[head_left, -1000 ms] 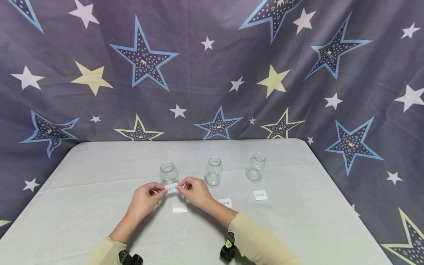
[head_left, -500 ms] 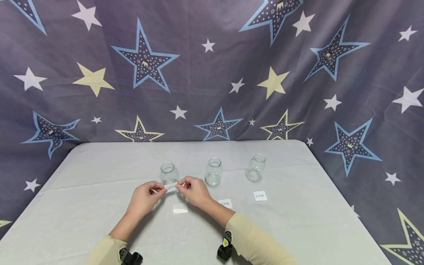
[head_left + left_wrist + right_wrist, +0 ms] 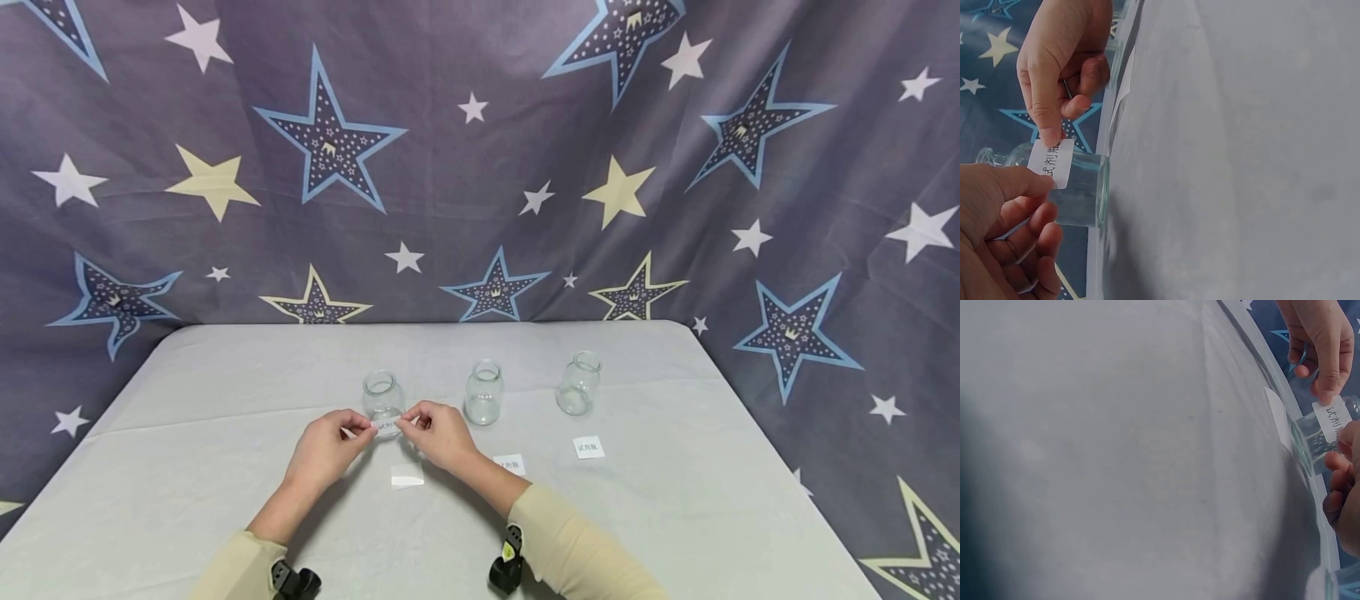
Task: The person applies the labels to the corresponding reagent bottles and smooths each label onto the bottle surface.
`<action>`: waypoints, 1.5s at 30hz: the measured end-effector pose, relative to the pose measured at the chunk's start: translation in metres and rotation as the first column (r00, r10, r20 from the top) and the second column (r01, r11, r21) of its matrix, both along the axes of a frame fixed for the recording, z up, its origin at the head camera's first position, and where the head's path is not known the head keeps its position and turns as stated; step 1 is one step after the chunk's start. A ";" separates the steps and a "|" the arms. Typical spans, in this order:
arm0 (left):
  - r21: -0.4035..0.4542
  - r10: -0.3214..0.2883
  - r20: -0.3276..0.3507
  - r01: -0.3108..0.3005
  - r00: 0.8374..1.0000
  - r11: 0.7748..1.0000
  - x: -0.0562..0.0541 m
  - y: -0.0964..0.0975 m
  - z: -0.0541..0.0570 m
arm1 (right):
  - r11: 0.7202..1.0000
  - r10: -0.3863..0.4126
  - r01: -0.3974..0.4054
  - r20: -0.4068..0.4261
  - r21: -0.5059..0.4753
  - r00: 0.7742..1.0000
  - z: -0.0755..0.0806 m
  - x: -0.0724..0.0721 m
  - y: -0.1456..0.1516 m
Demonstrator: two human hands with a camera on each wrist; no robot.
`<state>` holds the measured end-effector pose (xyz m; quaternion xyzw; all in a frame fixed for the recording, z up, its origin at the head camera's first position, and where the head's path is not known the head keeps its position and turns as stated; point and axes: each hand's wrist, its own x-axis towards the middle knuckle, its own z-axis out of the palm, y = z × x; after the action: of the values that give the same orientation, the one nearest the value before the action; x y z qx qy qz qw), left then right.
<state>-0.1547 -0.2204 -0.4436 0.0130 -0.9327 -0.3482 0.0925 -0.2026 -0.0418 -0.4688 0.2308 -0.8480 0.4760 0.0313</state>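
Note:
Both hands pinch a small white label (image 3: 386, 427) with handwritten characters, held in front of the left glass jar (image 3: 382, 392). My left hand (image 3: 327, 450) grips its left end between thumb and forefinger. At the other end, my right hand (image 3: 442, 435) pinches it the same way. In the left wrist view the label (image 3: 1055, 165) overlaps the side of the jar (image 3: 1085, 194); whether it touches the glass I cannot tell. The jar stands upright, its front partly hidden by the label and fingertips. A clear backing piece (image 3: 407, 476) lies on the cloth nearer me.
Two more clear jars stand to the right, a middle one (image 3: 483, 396) and a right one (image 3: 578, 385). A label (image 3: 512, 463), partly behind the right forearm, and another label (image 3: 588, 447) lie before them. A pale cloth (image 3: 675, 517) covers the table; a star-patterned curtain (image 3: 450, 167) hangs behind.
The head view has tilted up slightly, so the scene sits a little lower. My hands and the label have edged slightly toward the left jar, keeping the same pinch.

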 end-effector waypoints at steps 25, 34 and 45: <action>-0.033 0.024 0.064 -0.022 0.998 0.999 -0.001 0.002 0.005 | 0.998 -0.054 0.055 -0.023 0.024 0.998 -0.001 0.000 -0.004; 0.014 0.007 -0.001 -0.007 1.000 1.000 0.002 0.002 0.004 | 0.991 -0.119 0.121 -0.026 0.059 0.992 0.000 -0.001 -0.004; 0.020 0.002 0.076 -0.004 0.997 1.000 0.001 0.001 0.005 | 0.993 -0.052 0.055 -0.033 0.105 0.998 0.003 -0.005 -0.008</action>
<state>-0.1537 -0.2199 -0.4382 0.0287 -0.9320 -0.3569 0.0572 -0.2075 -0.0496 -0.4660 0.2165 -0.8773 0.4260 0.0446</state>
